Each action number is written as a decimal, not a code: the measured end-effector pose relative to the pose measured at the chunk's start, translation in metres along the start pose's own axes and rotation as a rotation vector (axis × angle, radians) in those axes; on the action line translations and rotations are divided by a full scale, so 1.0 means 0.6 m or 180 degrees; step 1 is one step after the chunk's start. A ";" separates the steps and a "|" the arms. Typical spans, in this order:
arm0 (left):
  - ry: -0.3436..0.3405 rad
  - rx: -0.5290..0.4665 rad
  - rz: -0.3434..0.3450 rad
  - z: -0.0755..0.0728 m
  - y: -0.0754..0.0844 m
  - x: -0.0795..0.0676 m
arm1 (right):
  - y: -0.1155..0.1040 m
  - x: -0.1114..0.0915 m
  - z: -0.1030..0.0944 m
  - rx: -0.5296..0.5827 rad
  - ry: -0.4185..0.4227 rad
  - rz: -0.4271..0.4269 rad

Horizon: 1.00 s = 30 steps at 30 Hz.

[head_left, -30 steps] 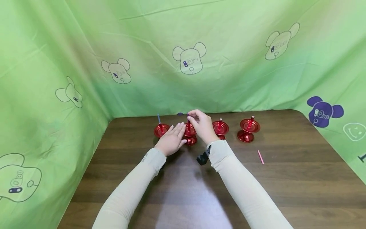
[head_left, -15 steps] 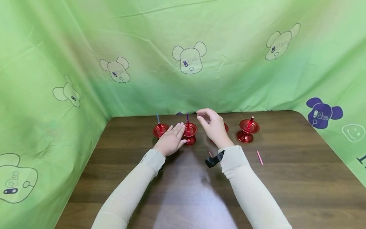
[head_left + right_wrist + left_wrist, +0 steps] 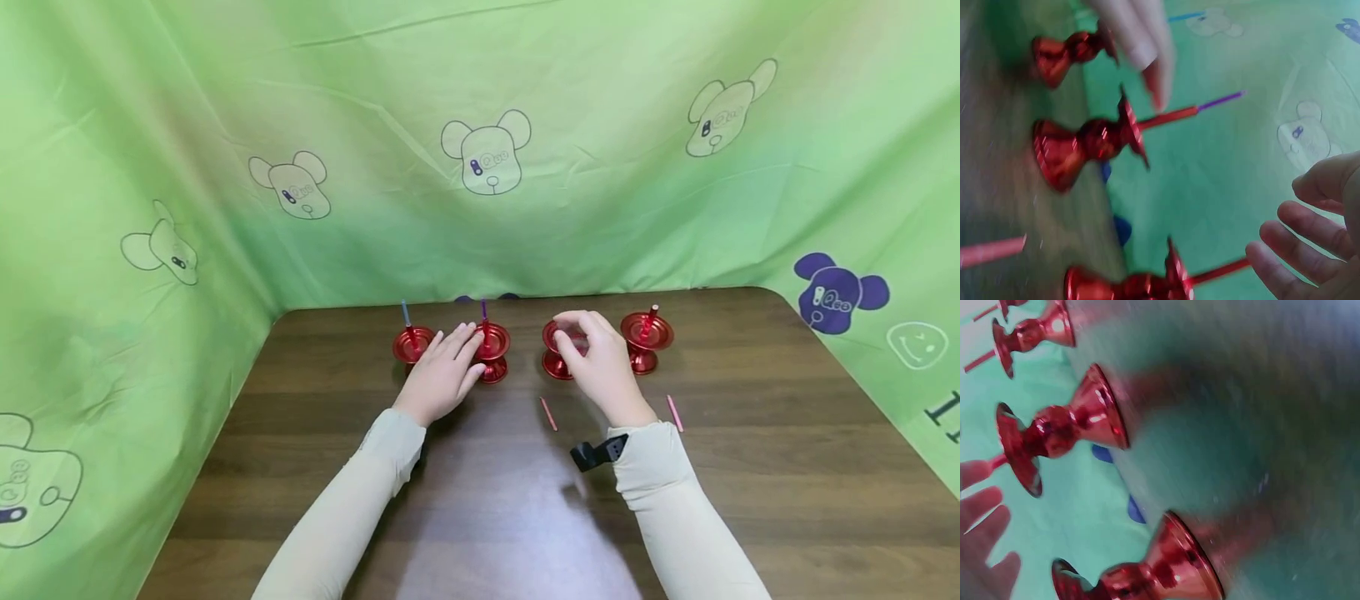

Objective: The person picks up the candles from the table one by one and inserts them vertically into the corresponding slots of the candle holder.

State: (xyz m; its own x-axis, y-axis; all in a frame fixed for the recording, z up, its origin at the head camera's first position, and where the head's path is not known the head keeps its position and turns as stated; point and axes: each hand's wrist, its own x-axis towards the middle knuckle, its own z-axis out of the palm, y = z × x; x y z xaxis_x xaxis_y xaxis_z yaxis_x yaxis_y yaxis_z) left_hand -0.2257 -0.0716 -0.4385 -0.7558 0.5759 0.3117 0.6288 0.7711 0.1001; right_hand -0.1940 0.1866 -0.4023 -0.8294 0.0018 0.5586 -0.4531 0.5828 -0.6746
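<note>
Red metal candle holders stand in a row. In the head view a thin purple candle (image 3: 483,310) rises from the tube of the second holder (image 3: 493,370) from the left. My left hand (image 3: 441,375), fingers straight, reaches over that holder's dish, fingertips right at the tube. A blue candle (image 3: 406,312) stands upright in the leftmost holder (image 3: 407,346). My right hand (image 3: 606,367) is over the third holder (image 3: 555,363), partly covering its dish. Its fingers are loosely bent, and the right wrist view shows nothing between fingers and thumb. The rightmost holder (image 3: 648,332) has a bare tube.
On the brown wooden table (image 3: 480,517), a pinkish-red candle (image 3: 549,414) lies in front of the third holder. Another pink candle (image 3: 675,412) lies right of my right wrist. A green printed cloth (image 3: 487,242) hangs behind the holders and to both sides.
My right hand has let go of the purple candle, which stays upright in its holder. It has moved right to the third holder. My left hand has stayed by the second holder.
</note>
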 end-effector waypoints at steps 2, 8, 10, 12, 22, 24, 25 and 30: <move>0.0457 0.0030 0.0103 -0.002 0.006 -0.007 | 0.009 -0.007 -0.007 -0.0039 0.0038 0.0010; 0.1184 0.0073 0.0336 -0.010 0.037 -0.014 | 0.041 -0.022 -0.028 -0.0296 -0.0012 -0.0018; 0.1079 -0.0033 0.0323 -0.011 0.053 -0.014 | 0.050 -0.025 -0.035 -0.0433 -0.0109 -0.0087; 0.0902 -0.0240 0.0205 -0.008 0.071 -0.014 | 0.060 -0.028 -0.040 -0.0571 -0.0247 -0.0151; 0.0053 -0.1325 -0.0662 0.033 0.136 0.006 | 0.093 -0.032 -0.054 -0.1019 -0.1243 -0.0156; -0.0027 -0.1524 -0.0840 0.042 0.144 0.012 | 0.098 -0.034 -0.054 -0.1076 -0.1410 -0.0124; -0.0051 -0.1637 -0.0929 0.046 0.147 0.014 | 0.100 -0.035 -0.054 -0.1104 -0.1484 -0.0119; -0.0082 -0.1978 -0.1363 0.064 0.164 0.030 | 0.105 -0.038 -0.053 -0.1230 -0.1738 -0.0107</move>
State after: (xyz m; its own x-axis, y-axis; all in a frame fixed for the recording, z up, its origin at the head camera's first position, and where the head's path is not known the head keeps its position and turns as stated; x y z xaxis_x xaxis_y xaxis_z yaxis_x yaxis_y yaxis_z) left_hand -0.1844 0.0250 -0.4591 -0.9565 0.2723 0.1044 0.2607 0.6382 0.7244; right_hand -0.1930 0.2494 -0.4424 -0.9092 -0.3738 0.1834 -0.4163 0.8246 -0.3830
